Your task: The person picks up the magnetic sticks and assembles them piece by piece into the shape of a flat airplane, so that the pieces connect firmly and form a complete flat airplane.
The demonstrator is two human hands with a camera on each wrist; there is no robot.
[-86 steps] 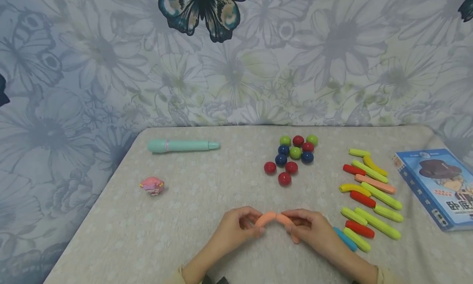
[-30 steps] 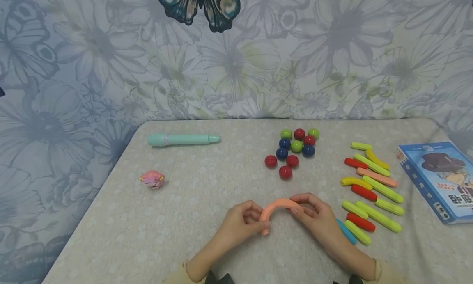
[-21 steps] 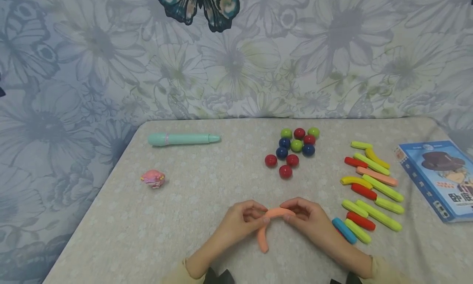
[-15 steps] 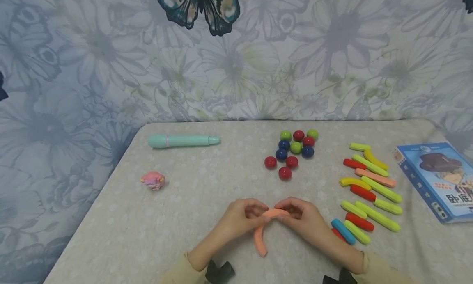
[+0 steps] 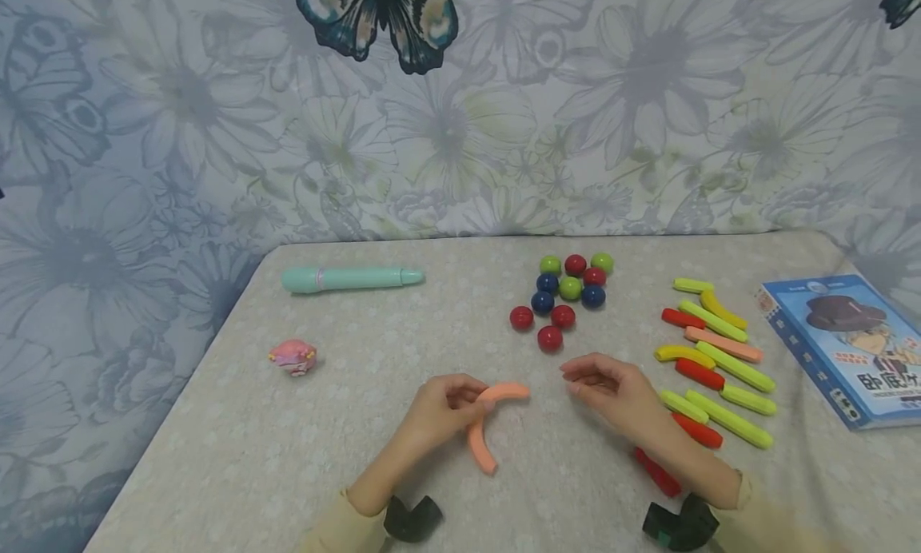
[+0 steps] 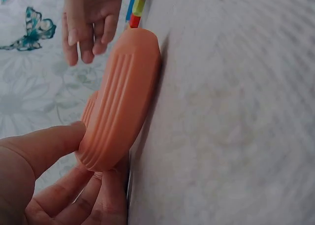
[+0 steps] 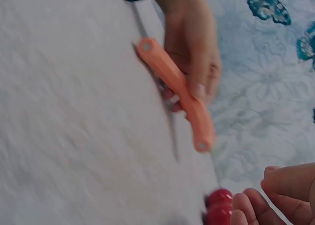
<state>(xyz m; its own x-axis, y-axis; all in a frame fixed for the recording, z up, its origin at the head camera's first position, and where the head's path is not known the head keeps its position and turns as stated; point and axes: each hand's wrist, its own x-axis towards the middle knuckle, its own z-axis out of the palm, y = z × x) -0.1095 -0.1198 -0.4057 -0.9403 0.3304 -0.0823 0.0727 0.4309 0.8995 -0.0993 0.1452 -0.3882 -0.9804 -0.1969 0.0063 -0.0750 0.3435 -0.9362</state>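
Observation:
My left hand (image 5: 439, 417) pinches two joined orange curved plastic pieces (image 5: 480, 447) between thumb and fingers, close to where they meet. They form an open arc just above the cloth; in the left wrist view the grooved side of the arc (image 6: 123, 97) faces the camera. A gap away to the right, my right hand (image 5: 622, 389) hovers with loosely bent fingers and nothing in them. It is nearest the coloured pieces on the right, and its forearm covers some of them. One red piece (image 5: 656, 473) shows beside that forearm.
Several red, green and blue balls (image 5: 564, 317) lie beyond the hands. Yellow-green, red, yellow and orange pieces (image 5: 734, 367) are spread at right, beside a blue box (image 5: 849, 345). A mint-green pen-shaped object (image 5: 352, 278) and a pink toy (image 5: 293, 356) lie at left.
Both hands held the orange pieces before; now my right hand has let go and moved right. My left hand has shifted left with the pieces. The blue piece is now hidden by the right forearm.

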